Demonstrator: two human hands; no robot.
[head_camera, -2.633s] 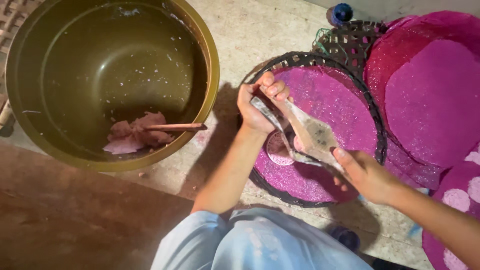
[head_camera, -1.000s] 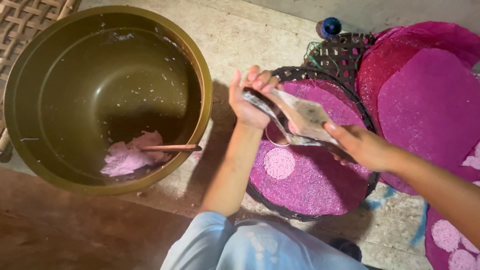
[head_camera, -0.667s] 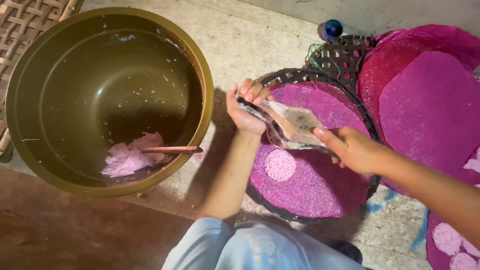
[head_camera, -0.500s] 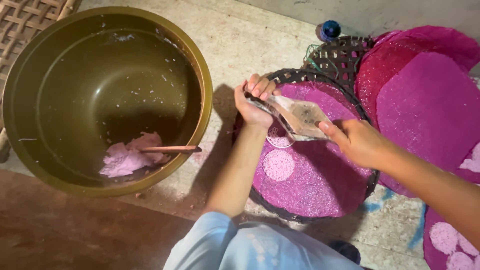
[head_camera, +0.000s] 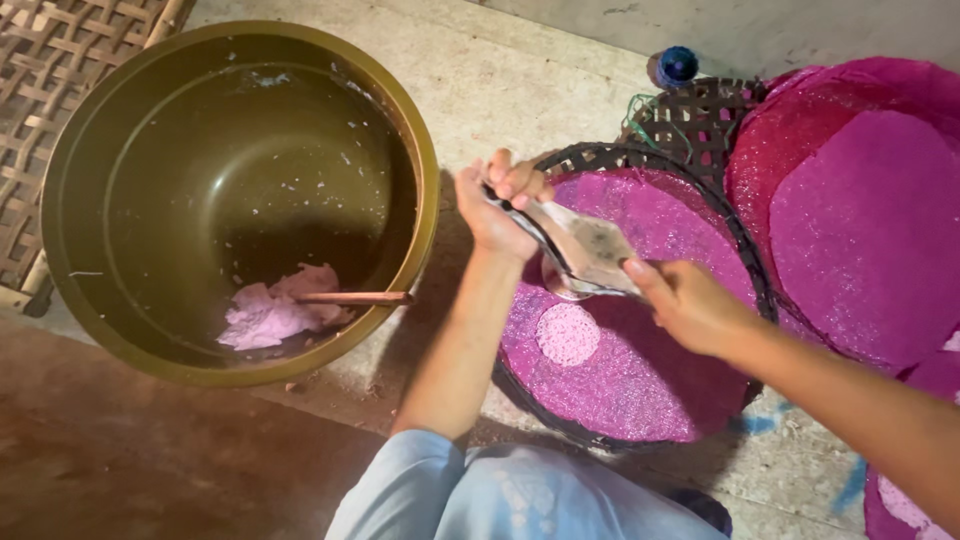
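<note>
At nine o'clock sits a big olive-green bowl (head_camera: 235, 195). Down in it, at about six o'clock, lies a lump of soft pink dough (head_camera: 272, 310) with a thin stick (head_camera: 352, 297) poking out toward the rim.

In the middle, the left hand (head_camera: 497, 205) is closed tight around the handle end of a metal spoon (head_camera: 563, 262). The spoon hangs just over a round woven tray (head_camera: 745, 260) covered in purple mesh. One small pink disc (head_camera: 567, 333) already lies on the mesh, right under the spoon.

Next, the right hand (head_camera: 690, 303) pinches a flat scraper (head_camera: 590, 245) between thumb and fingers and presses it against the spoon. I think the scraper is pushing dough off the spoon. To do it well, I would keep the spoon low and level, slide the scraper slowly, and drop the next bit on bare mesh beside the disc, not on it.

At three o'clock lie more pink mats (head_camera: 865, 190).
</note>
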